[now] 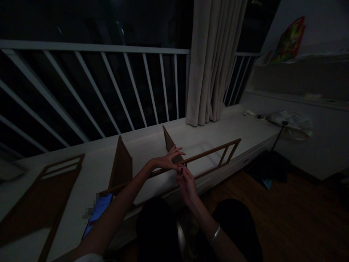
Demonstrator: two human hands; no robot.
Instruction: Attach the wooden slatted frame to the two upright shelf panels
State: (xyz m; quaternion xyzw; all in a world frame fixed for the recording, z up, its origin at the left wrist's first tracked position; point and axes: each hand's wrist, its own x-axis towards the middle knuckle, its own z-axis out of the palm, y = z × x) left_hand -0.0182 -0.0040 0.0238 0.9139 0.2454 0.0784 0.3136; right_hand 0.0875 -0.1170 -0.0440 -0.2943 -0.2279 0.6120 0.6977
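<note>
Frame [209, 152], wooden, on white table [147, 149], barred end toward 2 o'clock.
Right hand [187, 183] has its grip pinched on a small shiny piece [182, 167], too dark to identify; left hand [168, 161] fingers spread, can't tell if its thumb pinches too. I'd brace frame left-handed, keep piece square, go light.

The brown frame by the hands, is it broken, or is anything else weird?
I see no break in the brown frame, but it's too dark to spot small cracks. One untidy thing: a dark heap lies crumpled on the floor, beside the white bench. I can't tell what it is.
</note>
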